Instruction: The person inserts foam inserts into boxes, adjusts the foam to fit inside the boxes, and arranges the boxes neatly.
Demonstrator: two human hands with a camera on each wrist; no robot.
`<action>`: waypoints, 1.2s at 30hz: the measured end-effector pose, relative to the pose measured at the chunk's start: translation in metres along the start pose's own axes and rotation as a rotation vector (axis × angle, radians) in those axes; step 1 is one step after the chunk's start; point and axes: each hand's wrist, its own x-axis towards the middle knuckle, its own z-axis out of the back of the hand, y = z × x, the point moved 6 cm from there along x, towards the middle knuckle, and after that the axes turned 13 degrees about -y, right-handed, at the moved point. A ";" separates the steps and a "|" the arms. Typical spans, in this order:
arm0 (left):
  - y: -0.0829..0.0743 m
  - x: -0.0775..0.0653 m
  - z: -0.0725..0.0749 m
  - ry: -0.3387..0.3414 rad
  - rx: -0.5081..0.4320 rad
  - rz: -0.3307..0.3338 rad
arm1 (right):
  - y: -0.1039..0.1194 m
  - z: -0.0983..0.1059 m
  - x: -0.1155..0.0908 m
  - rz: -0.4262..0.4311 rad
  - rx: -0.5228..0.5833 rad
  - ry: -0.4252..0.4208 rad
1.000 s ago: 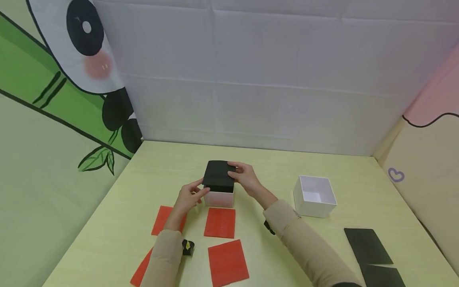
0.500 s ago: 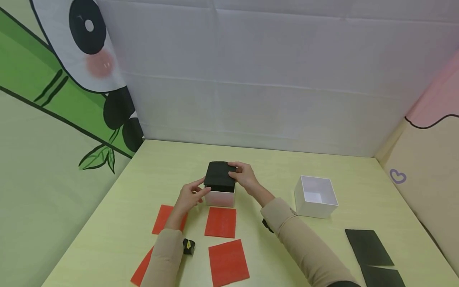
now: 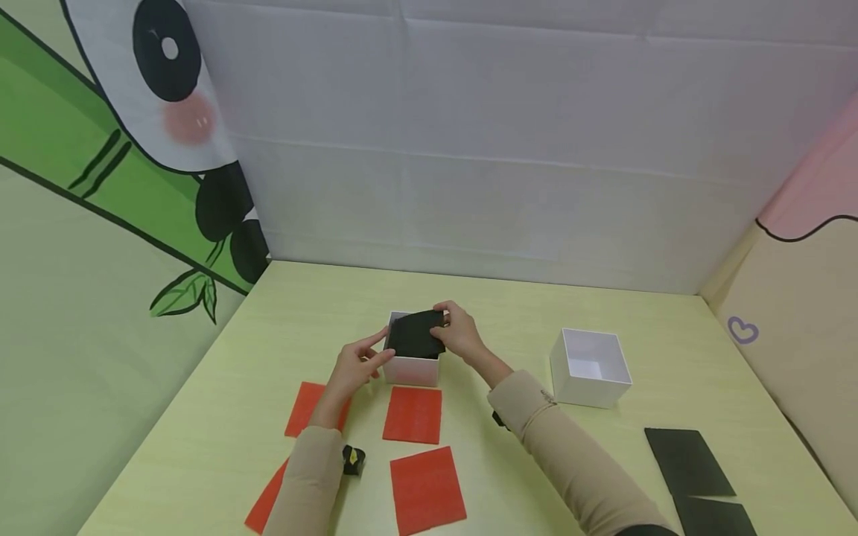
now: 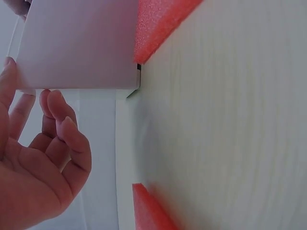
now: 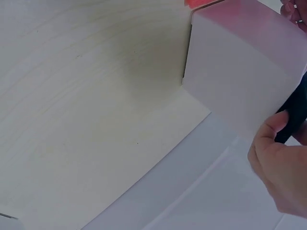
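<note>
A white box (image 3: 412, 372) stands open-topped near the middle of the table in the head view. Over its opening lies a black foam sheet (image 3: 414, 335), tilted, with its right side raised. My right hand (image 3: 462, 333) pinches that right edge between thumb and fingers. At the box's left front corner, my left hand (image 3: 355, 368) holds the rim with thumb and forefinger; its other fingers curl beside the wall in the left wrist view. The right wrist view shows the black sheet (image 5: 296, 108) at the box's top edge. What lies beneath the sheet is hidden.
Several red foam squares (image 3: 427, 490) lie in front of the box, some partly under my left arm. A second white box (image 3: 590, 387) stands open-topped on the right. Two black sheets (image 3: 689, 461) lie at the front right. A white cloth wall (image 3: 469, 208) borders the table's back.
The black sheet has turned and sunk lower at its left, uncovering the box's back left rim. My right hand has shifted slightly with it; my left hand stays on the box.
</note>
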 end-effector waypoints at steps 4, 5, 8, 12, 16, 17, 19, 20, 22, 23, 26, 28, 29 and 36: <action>0.014 0.007 -0.001 -0.010 0.006 0.015 | 0.000 0.000 0.000 0.030 -0.026 -0.015; 0.018 0.010 -0.002 -0.013 0.008 0.015 | 0.000 0.000 0.000 0.043 -0.031 -0.019; 0.030 0.016 -0.004 -0.021 0.019 0.011 | 0.000 0.002 0.000 0.087 -0.052 -0.055; 0.035 0.017 -0.005 -0.030 0.027 0.009 | -0.003 0.008 0.000 0.121 -0.055 -0.121; 0.034 0.016 -0.005 -0.035 0.035 0.015 | -0.004 0.012 -0.004 0.198 -0.070 -0.125; 0.034 0.016 -0.005 -0.035 0.036 0.010 | -0.005 0.012 -0.005 0.222 -0.084 -0.115; 0.034 0.015 -0.004 -0.038 0.035 0.011 | -0.005 0.011 -0.007 0.275 -0.118 -0.087; 0.033 0.016 -0.004 -0.040 0.035 0.011 | -0.005 0.010 -0.008 0.302 -0.140 -0.074; 0.034 0.016 -0.004 -0.040 0.033 0.007 | -0.005 0.007 -0.009 0.344 -0.178 -0.045; 0.034 0.016 -0.005 -0.038 0.032 0.004 | -0.005 0.006 -0.010 0.353 -0.190 -0.031; 0.035 0.017 -0.005 -0.036 0.031 0.012 | -0.005 0.000 -0.011 0.386 -0.229 0.010; 0.035 0.016 -0.005 -0.032 0.032 0.008 | -0.006 -0.003 -0.012 0.379 -0.240 0.044; 0.035 0.016 -0.005 -0.032 0.032 0.009 | -0.006 -0.005 -0.012 0.374 -0.243 0.063; 0.034 0.015 -0.005 -0.040 0.032 0.012 | -0.009 -0.014 -0.015 0.403 -0.296 0.180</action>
